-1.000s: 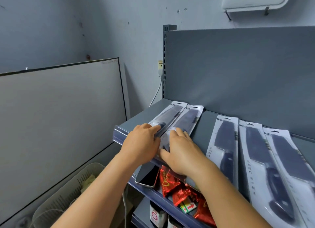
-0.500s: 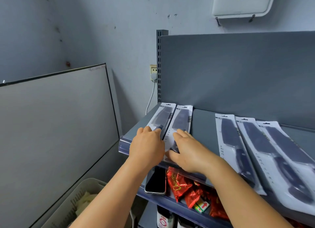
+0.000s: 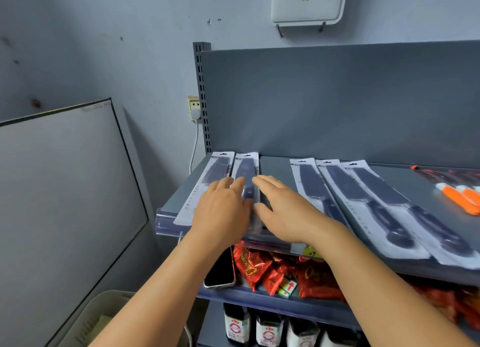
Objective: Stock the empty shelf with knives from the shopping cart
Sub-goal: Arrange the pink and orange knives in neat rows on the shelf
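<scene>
Knives: five packaged knives lay flat on the top shelf (image 3: 275, 170), handles toward the front edge.
Left pair: far-left pack (image 3: 210, 180) & second pack (image 3: 245, 172) lay side by side at the shelf's left end, edges touching or nearly so.
Right group: third pack (image 3: 310, 188), fourth pack (image 3: 363, 203) & fifth pack (image 3: 405, 211) lay in a row, slightly overlapping, fanned toward the front right.
Gap: a bare strip of shelf sat between the pair & the trio.
Left hand (image 3: 220, 211): fingers straight, lying flat over the lower part of the far-left pack; gripping nothing.
Right hand (image 3: 283, 211): fingers straight & spread, just right of the second pack, over the bare strip; gripping nothing. Whether it touched the pack, can't tell.
Step (judged): squaring up the left pair, not placing a new one.
Done (judged): at least five packs stocked.
Left (judged): room remained in the gap & further right. The cart wasn't in view, so the count still to come can't be told.
Far right: orange-handled items (image 3: 459, 196) lay on the same shelf, blurred.
Below: red snack bags (image 3: 254, 266) & a phone (image 3: 220, 271) sat on the lower shelf.
</scene>
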A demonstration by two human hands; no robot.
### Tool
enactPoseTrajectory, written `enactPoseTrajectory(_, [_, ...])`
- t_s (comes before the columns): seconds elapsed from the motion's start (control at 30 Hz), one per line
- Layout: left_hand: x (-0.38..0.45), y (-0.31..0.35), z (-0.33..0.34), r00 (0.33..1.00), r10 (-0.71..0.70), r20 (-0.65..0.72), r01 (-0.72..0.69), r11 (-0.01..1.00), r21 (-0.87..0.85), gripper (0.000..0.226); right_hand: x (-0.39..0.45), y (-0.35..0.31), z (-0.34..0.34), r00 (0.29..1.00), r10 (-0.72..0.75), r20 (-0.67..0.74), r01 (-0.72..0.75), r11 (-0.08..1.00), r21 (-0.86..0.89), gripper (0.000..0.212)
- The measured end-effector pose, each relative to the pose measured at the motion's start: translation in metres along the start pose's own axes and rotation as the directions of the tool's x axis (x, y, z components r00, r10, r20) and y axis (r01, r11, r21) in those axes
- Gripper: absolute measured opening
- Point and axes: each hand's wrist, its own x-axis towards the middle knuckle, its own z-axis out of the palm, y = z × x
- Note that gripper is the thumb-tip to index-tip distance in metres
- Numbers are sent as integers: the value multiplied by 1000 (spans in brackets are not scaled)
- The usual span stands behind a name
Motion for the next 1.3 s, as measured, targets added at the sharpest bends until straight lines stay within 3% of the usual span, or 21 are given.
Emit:
enactPoseTrajectory(0.2, [-3,61,11,975,223,-18,-222,962,-158,67,-32,41,-26,967,76,-242,-102,990,-97,56])
enactPoseTrajectory(0.33, [-6,93,33,932,338,131,-323,938,-124,71,-57,78,-39,949,263,-176,-293,940,-176,56])
enactPoseTrajectory(0.47, [-6,114,52,902,312,298,-299,950,-89,74,-77,107,-46,908,417,-40,-414,878,-240,56])
enactPoseTrajectory(0.63, [-7,126,50,909,255,330,-206,963,-175,65,-83,122,-50,935,354,16,-347,924,-162,57])
enactPoseTrajectory(0.97, [-8,108,39,903,150,404,-128,988,-82,63,-74,115,-44,974,211,86,-201,974,-106,63])
enactPoseTrajectory(1.3, [-3,92,29,904,106,413,-112,994,-10,59,-59,103,-33,972,221,79,-218,975,-42,77])
